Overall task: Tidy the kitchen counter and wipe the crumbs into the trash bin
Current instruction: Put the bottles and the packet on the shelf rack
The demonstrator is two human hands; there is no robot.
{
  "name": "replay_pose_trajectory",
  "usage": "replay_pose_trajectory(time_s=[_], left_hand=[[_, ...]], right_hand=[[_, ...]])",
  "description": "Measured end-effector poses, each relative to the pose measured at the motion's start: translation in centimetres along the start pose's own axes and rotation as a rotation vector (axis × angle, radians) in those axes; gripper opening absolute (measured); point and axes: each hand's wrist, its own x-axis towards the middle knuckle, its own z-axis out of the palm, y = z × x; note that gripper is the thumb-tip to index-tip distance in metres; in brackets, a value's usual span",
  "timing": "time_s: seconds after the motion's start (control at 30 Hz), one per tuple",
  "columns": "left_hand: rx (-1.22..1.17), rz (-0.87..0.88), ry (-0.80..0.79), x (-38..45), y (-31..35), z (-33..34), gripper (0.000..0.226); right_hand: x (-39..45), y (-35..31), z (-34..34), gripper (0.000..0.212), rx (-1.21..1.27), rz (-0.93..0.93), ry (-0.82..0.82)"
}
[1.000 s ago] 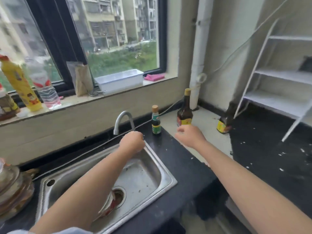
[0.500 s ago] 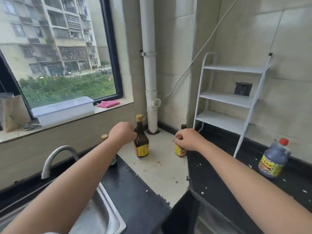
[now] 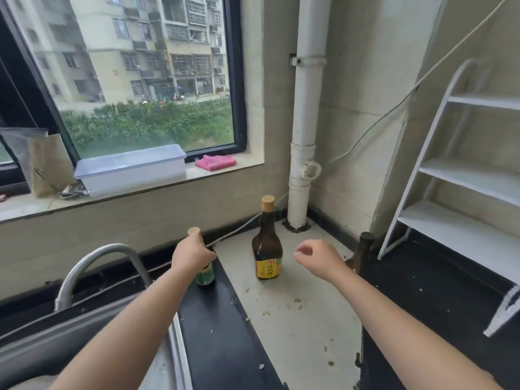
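Note:
My left hand [image 3: 191, 256] grips the neck of a small green-labelled bottle [image 3: 205, 277] that stands on the black counter beside the sink. A tall brown bottle with a yellow label [image 3: 267, 249] stands on the pale corner section of the counter [image 3: 298, 327]. My right hand [image 3: 318, 258] hovers just right of it with loosely curled fingers, holding nothing. Behind that hand stands a dark bottle [image 3: 363, 253], partly hidden. Crumbs [image 3: 295, 304] lie scattered over the pale surface and the black counter [image 3: 225, 333]. A pink cloth [image 3: 215, 161] lies on the window sill.
A curved tap [image 3: 95, 266] and the steel sink rim [image 3: 174, 350] are at lower left. A white pipe [image 3: 305, 136] runs down into the corner. A white shelf rack [image 3: 461, 175] stands on the right counter. A white lidded box [image 3: 129, 170] sits on the sill.
The view has swung a little left and closer. My left hand dropped onto the small green-labelled bottle. My right hand came away from the dark bottle and moved toward the tall brown one.

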Motion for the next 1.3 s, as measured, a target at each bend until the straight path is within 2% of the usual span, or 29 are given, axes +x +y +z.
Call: replay_pose_trajectory(time_s=[0.17, 0.27, 0.33, 0.53, 0.63, 0.9, 1.1, 1.3], left_hand=[[-0.027, -0.168, -0.119, 5.5, -3.3, 2.2, 0.037], [-0.104, -0.215, -0.130, 8.1, -4.4, 3.3, 0.040], [-0.175, -0.240, -0.114, 9.8, -5.0, 4.3, 0.050], [-0.392, -0.262, -0.045, 11.6, -5.9, 6.6, 0.055], [-0.460, -0.245, -0.023, 11.9, -6.0, 7.0, 0.047], [-0.512, -0.231, 0.040, 11.6, -5.6, 7.6, 0.037], [-0.501, -0.132, 0.136, 9.8, -3.0, 5.9, 0.038], [-0.460, 0.082, 0.191, 6.6, 5.0, 2.3, 0.040]], right_hand=[[6.6, -1.6, 3.2, 0.048, 0.054, 0.090, -0.052], [9.9, -1.9, 4.8, 0.061, 0.113, 0.157, -0.034], [11.9, -2.0, 6.0, 0.067, 0.151, 0.187, -0.008], [15.3, -1.6, 8.5, 0.046, 0.228, 0.138, 0.050], [16.4, -1.3, 9.3, 0.039, 0.251, 0.162, 0.096], [16.1, -1.0, 9.3, 0.032, 0.155, 0.121, 0.188], [13.8, -1.6, 5.5, 0.026, 0.169, 0.052, 0.217], [9.4, -3.2, -4.5, 0.021, 0.200, -0.094, 0.301]])
